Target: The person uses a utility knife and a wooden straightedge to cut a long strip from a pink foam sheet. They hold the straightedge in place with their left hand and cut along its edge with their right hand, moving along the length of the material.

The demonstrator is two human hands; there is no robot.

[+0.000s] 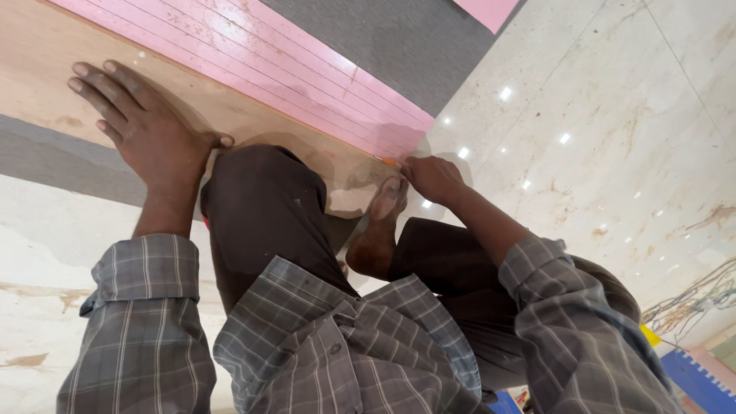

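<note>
Plywood board [230, 107] runs from ten to four o'clock, left hand [142, 126] pressed open on it, right hand [433, 178] closed on an orange tool [389, 162] at its four o'clock end.

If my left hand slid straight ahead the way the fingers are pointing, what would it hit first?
The left hand lies flat on the wooden board, fingers aimed up-left. Straight on is only more bare board to the picture's edge; the pink strip lies off to the right of that line.

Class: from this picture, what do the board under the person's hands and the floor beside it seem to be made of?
Board: probably plywood, matt tan with faint grain, part faced in pink scored with parallel lines.
Floor: seemingly polished stone or marble, cream with brown veins, mirroring lights.
</note>
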